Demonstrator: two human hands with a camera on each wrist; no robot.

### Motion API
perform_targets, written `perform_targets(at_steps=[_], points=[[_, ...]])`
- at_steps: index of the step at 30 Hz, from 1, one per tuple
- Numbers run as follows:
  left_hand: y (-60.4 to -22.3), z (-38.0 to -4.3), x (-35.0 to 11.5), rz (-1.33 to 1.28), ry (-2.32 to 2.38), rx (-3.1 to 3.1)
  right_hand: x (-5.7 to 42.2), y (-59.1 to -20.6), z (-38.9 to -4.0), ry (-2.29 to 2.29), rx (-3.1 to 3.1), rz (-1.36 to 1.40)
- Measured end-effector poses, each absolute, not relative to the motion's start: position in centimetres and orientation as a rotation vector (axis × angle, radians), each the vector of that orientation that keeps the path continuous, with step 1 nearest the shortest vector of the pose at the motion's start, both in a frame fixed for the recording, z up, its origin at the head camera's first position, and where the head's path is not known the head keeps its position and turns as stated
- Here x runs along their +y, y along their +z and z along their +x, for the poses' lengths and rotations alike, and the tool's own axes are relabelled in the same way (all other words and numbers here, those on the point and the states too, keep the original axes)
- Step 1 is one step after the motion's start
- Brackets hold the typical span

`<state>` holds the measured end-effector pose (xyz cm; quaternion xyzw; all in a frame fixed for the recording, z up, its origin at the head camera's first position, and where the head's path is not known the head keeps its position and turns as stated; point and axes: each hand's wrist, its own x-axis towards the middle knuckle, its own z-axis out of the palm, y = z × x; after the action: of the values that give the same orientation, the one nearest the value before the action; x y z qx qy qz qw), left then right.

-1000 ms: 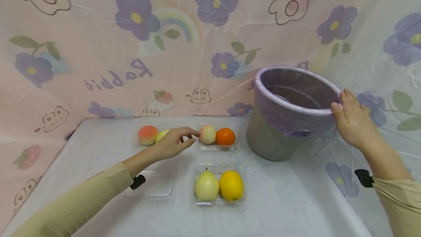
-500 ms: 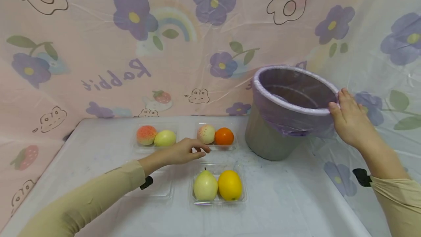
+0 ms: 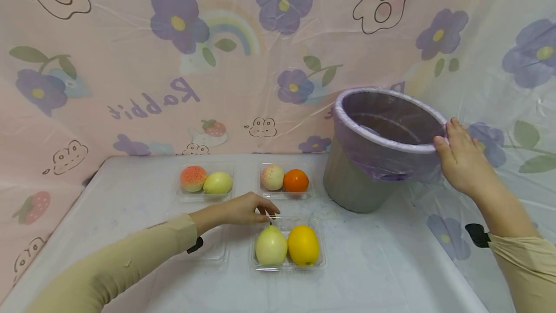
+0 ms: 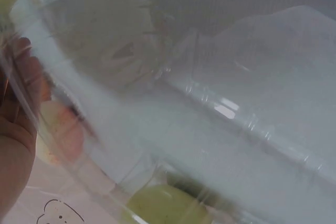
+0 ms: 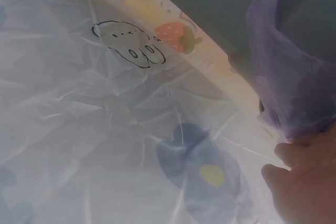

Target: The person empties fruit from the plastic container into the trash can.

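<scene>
My left hand (image 3: 247, 209) hovers behind a pale green pear (image 3: 271, 249), its fingers loosely bent, with nothing between them. The fingertips are near the pear's stem. Beside the pear lies a yellow fruit (image 3: 304, 245), both in a clear plastic box (image 3: 287, 268). In the left wrist view, clear plastic spans much of the picture, and part of my left hand (image 4: 13, 145) shows at the left edge. On the right, my right hand (image 3: 460, 158) rests with extended fingers against the rim of a grey bin (image 3: 354, 182) lined with a purple bag (image 3: 382, 163).
At the back, one clear box (image 3: 236, 185) holds a reddish peach (image 3: 193, 178) and a yellow-green fruit (image 3: 218, 183). Another box (image 3: 286, 195) holds a pale peach (image 3: 272, 177) and an orange (image 3: 296, 180). Another clear box (image 3: 215, 254) lies partly under the left forearm.
My left hand has moved from between the two back boxes toward me and slightly right, to the front box. The right hand stays at the bin's rim.
</scene>
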<state>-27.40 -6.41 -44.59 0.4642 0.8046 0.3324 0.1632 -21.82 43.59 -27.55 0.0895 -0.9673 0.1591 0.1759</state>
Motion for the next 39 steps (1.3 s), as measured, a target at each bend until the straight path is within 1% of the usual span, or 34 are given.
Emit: perform_targets(at_steps=[5, 14, 27, 39], points=[[-45.1, -27.3, -6.2, 1.31, 0.946, 2.281, 43.5, -27.5, -21.7, 0.452, -2.743, 0.253], [-45.0, -27.0, -6.0, 1.228, 0.994, 2.237, 43.4, -27.4, -21.6, 0.454, -2.74, 0.251], [-44.9, -26.9, -5.8, 1.186, 1.031, 2.227, 43.6, -27.5, -21.7, 0.455, -2.742, 0.259], [-44.1, -26.5, -4.8, 1.015, 1.189, 2.196, 43.6, -27.7, -21.9, 0.453, -2.714, 0.259]])
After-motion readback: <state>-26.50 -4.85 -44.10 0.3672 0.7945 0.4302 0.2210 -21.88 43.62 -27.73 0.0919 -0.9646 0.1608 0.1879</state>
